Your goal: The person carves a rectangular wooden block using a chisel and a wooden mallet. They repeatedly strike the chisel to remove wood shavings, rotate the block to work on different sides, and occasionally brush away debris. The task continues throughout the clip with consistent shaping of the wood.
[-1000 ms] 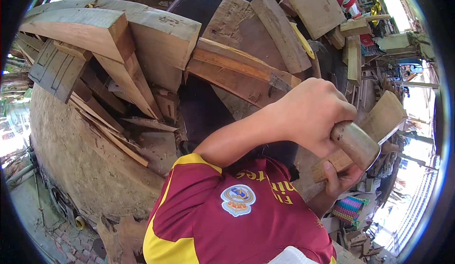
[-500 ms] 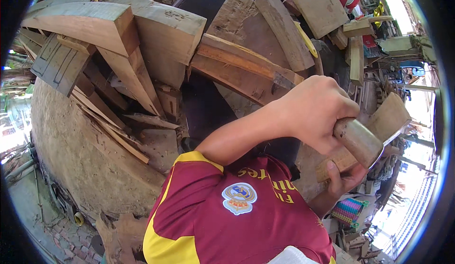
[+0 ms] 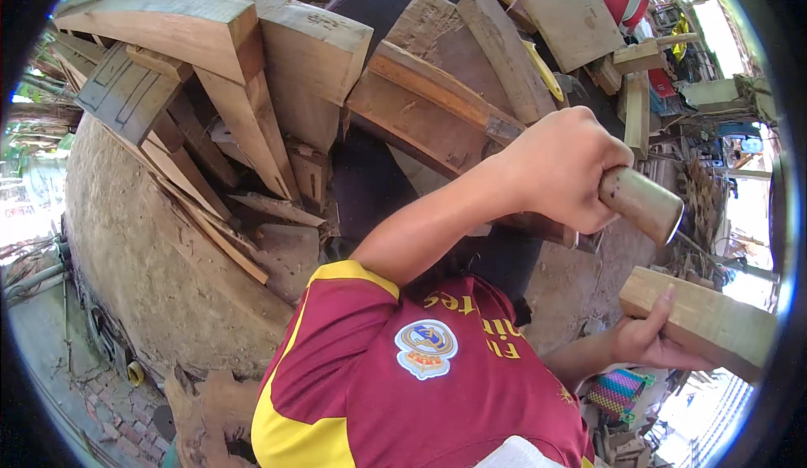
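Observation:
My left hand [image 3: 580, 169], its arm reaching across to the right, is closed round a thick, rounded wooden tool [image 3: 643, 205]. The tool's blunt end points down to the right and shows a pale rim; I cannot make out its exact kind. Lower down, my right hand [image 3: 660, 338] holds a squared wooden block [image 3: 702, 321] from its near side, thumb against the face. The block slants down to the right, with a gap between it and the tool. Fingers behind the block are partly hidden.
Large timber beams [image 3: 168, 26] and leaning boards [image 3: 244, 132] crowd the left beside a broad earthen-brown surface [image 3: 118, 232]. Ahead lie an orange-brown beam [image 3: 429, 89], planks [image 3: 504, 56] and a yellow-handled tool [image 3: 545, 71]. A woven multicoloured bag [image 3: 618, 394] is at lower right.
My right hand has moved right and down with the block, which now slants the other way and stands apart from the tool. My left hand has shifted slightly upward, still gripping.

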Available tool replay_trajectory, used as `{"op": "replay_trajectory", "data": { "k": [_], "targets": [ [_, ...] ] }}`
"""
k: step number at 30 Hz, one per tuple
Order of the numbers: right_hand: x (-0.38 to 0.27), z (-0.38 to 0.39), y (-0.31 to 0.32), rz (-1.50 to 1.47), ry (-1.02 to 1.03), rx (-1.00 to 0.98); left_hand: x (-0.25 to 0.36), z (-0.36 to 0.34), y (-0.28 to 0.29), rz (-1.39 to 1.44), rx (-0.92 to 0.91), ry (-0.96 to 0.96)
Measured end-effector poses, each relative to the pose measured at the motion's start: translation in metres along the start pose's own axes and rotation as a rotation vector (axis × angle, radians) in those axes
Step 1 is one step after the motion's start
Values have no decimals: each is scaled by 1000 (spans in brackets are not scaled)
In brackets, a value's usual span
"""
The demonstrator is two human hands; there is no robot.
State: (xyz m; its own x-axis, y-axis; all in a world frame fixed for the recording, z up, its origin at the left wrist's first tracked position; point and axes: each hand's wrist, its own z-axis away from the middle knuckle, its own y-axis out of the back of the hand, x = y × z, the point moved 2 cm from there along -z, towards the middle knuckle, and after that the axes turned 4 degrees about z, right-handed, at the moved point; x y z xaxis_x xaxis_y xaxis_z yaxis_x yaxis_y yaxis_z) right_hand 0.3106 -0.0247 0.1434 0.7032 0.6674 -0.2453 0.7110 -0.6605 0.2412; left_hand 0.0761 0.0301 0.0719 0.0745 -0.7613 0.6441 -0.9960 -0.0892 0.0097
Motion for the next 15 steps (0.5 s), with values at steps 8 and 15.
{"op": "replay_trajectory", "data": {
  "k": [8, 15],
  "targets": [
    [13, 51, -10, 323, 216, -456, -6, 4, -9, -135, -54, 34],
    [24, 48, -1, -118, -201, -49, 4, 6, -16, -240, -182, 164]
  ]
}}
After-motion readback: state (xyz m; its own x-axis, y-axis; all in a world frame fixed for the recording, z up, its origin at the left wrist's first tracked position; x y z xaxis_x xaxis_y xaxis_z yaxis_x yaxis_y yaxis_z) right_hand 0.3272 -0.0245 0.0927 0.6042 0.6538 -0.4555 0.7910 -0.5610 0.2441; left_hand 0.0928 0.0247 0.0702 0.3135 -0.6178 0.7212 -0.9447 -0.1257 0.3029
